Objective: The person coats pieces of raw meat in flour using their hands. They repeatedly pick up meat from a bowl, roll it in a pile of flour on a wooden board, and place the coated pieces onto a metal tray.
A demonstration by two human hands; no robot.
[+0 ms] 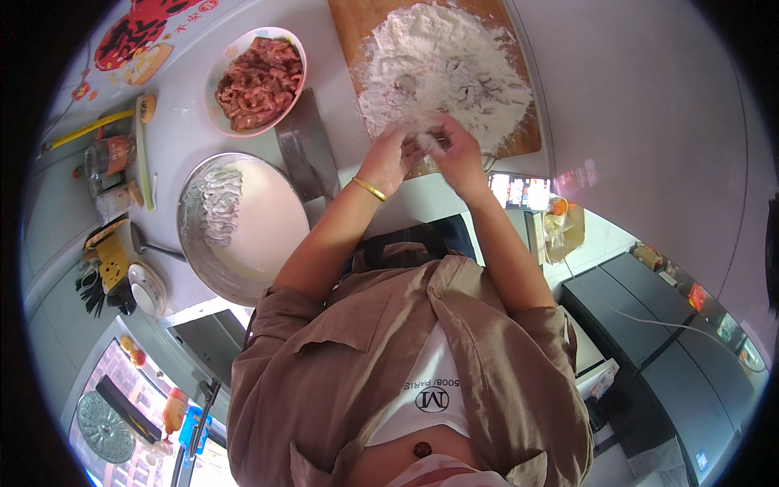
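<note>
My left hand (pixel 391 153), with a gold bangle at its wrist, and my right hand (pixel 455 152) meet over the near edge of a mound of white flour (pixel 444 58). Both are dusted with flour, and their fingers are bent towards each other. A whitish blur lies between the fingertips, so whether they pinch a small floured piece is unclear. The flour covers most of a wooden board (pixel 350 27) and has hollows pressed into it. To the left, a bowl holds raw meat strips (pixel 258 85). Nearer me, flour-coated pieces (pixel 220 204) are stacked along one side of a metal basin (pixel 204 268).
A cleaver (pixel 306 146) lies between the bowls and the board. By the board's near right corner is a lit phone (pixel 519 192) with a cable. Jars (pixel 109 158), a ladle (pixel 139 238) and a utensil holder (pixel 112 262) stand along the left wall.
</note>
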